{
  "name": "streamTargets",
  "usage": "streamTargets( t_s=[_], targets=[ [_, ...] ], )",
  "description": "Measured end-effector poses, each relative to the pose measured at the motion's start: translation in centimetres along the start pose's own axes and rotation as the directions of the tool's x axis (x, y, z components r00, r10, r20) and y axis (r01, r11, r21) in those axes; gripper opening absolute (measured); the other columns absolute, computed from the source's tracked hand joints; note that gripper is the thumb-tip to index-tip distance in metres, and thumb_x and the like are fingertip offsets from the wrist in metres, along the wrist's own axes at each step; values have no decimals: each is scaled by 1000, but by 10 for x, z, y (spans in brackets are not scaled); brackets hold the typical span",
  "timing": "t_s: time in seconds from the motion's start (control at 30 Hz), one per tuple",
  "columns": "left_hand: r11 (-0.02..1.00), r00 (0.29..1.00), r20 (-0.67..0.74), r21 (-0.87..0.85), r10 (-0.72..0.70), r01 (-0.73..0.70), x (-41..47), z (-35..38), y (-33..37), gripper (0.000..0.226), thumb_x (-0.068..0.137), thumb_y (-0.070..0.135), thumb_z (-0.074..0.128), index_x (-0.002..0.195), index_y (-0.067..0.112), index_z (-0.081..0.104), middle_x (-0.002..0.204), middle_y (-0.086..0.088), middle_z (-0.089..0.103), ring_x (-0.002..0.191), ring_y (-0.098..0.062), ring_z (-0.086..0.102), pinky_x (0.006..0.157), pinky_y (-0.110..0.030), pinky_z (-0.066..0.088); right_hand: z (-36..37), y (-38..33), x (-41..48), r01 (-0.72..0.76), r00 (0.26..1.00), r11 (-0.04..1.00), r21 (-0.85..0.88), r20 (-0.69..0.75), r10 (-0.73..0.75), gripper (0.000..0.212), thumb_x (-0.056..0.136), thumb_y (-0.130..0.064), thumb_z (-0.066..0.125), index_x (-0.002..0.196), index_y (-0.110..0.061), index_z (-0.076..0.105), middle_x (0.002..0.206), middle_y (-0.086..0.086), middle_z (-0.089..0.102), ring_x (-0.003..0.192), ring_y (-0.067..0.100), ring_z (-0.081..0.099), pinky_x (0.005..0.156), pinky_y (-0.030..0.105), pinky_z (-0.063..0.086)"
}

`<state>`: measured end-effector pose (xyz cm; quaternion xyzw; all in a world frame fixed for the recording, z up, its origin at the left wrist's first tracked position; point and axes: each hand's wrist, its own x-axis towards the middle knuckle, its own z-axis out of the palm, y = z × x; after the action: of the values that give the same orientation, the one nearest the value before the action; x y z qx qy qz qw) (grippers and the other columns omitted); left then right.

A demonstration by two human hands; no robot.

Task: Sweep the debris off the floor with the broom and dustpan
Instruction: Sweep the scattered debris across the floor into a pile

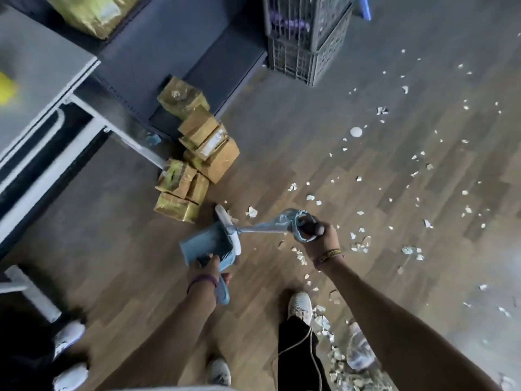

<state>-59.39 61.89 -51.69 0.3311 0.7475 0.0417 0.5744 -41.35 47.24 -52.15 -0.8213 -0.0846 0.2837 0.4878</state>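
Observation:
A light blue dustpan [205,245] stands on the wooden floor in front of me. My left hand [212,266] grips its handle, which runs back along my wrist. My right hand [320,235] grips the looped top of the blue broom handle [262,228]. The white broom head [227,224] lies against the mouth of the dustpan. Several white paper scraps [408,170] are scattered over the floor to the right. A thicker pile of debris [335,354] lies by my right foot.
Brown cardboard boxes [197,153] are heaped beyond the dustpan, beside a grey table [36,80] with white legs. Stacked grey crates [304,38] stand at the back. A plastic bottle [359,348] lies in the debris. Another person's white shoes [69,335] are at the lower left.

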Motion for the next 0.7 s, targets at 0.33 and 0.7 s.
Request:
streamTargets(
  t_s=[0.33, 0.7],
  targets=[
    [895, 956, 221, 359, 192, -263, -43, 140, 21, 7, 92, 13, 55, 96, 13, 50, 101, -12, 57, 37, -22, 50, 30, -16, 40, -129, 7, 31, -102, 976, 995, -8, -192, 99, 11, 77, -17, 75, 84, -8, 72, 68, 8, 67, 71, -1, 49, 61, 21, 43],
    [802, 794, 591, 401, 144, -443, -141, 257, 18, 5, 89, 19, 60, 92, 16, 59, 92, -4, 58, 44, -19, 45, 34, -16, 41, -287, 24, -9, -311, 853, 918, -245, -498, 156, 15, 79, -14, 69, 94, -13, 72, 70, 16, 64, 75, 24, 61, 64, 24, 35]
  ],
)
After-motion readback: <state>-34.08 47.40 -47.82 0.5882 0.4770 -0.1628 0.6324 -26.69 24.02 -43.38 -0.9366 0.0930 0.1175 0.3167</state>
